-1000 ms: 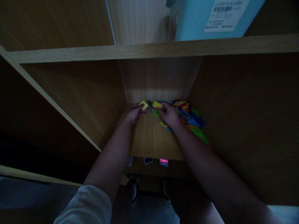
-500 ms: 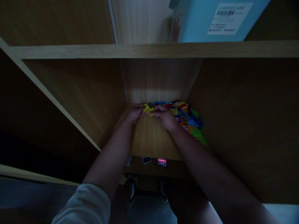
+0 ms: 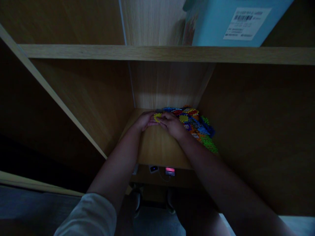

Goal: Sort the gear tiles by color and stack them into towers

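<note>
Between my two hands is a yellow toothed plastic piece [image 3: 157,117], gear-like in outline. My left hand [image 3: 146,120] grips it from the left, fingers curled behind it. My right hand [image 3: 171,124] pinches it from the right with thumb and fingers. Both hands are above the wooden shelf board [image 3: 157,147]. Just right of my right hand spreads a heap of coloured toothed pieces [image 3: 197,124] in blue, red, orange and green. Another yellow gear-shaped piece [image 3: 183,118] lies on that heap. Fingertips partly cover the held piece.
Overhead runs a shelf edge [image 3: 147,53] with a light blue box [image 3: 216,26] on it, bearing a white label. Wooden side panels [image 3: 83,91] close in left and right. Below the board sit a small white device [image 3: 154,168] and a lit, blurred screen [image 3: 170,171].
The yellow shapes between my hands, spread wider before, now show as one compact round outline. My hands have drawn closer together. The view has shifted slightly.
</note>
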Motion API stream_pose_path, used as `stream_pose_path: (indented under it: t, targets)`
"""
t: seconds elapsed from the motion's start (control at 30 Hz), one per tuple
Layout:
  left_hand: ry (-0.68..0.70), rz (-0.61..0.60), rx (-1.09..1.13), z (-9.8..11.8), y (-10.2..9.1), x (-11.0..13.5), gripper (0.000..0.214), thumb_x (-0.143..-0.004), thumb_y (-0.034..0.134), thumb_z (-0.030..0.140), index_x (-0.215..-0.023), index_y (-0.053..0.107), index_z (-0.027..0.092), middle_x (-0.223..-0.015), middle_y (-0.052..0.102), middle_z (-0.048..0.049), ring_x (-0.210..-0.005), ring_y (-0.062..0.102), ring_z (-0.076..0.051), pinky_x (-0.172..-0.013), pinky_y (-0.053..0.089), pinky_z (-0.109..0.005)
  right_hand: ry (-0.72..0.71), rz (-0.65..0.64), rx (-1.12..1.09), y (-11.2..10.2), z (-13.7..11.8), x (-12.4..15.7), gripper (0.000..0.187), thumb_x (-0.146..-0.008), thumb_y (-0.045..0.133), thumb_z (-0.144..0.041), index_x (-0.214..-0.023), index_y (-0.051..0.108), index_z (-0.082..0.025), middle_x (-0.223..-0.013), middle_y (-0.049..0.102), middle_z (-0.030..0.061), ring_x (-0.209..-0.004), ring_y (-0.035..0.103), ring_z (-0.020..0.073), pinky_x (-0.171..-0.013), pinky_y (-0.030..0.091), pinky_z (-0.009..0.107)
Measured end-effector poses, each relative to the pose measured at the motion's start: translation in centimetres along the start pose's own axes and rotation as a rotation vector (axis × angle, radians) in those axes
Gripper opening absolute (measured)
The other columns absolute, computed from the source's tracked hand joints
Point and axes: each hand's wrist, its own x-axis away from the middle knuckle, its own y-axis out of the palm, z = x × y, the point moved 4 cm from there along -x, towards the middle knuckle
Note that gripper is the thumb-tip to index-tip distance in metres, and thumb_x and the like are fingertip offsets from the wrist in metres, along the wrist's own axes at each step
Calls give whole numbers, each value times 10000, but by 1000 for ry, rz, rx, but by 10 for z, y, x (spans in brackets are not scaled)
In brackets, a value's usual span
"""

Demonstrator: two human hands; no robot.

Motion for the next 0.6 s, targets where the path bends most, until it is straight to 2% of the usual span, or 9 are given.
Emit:
stream_pose_path:
  t: [0.17,0.43,0.6]
  targets:
    - [14,-18,-4,-1,0,0,154,-928,691,279,-932,780,153,-956,811,-138,-871,785,-250,-911,662,-431,13,-10,-41,2,1,0,280,-1000,663,-278,-1249,781,-326,-1175,694,92,-1137,628,293,-1046,541,464]
    - [2,-19,-13,-2,0,-2,152,-903,733,292,-943,778,152,-899,805,-129,-850,785,-245,-946,655,-435,41,-23,-11,3,5,-1,293,-1045,612,-311,-1290,772,-295,-1115,697,106,-1031,636,270,-983,551,428]
    - [41,-96,-63,-2,2,1,220,-861,807,303,-1022,780,156,-999,810,-114,-889,783,-219,-985,636,-417,-6,-26,47,6,8,-2,302,-1047,612,-280,-1306,765,-304,-1101,682,89,-1031,631,259,-947,554,403]
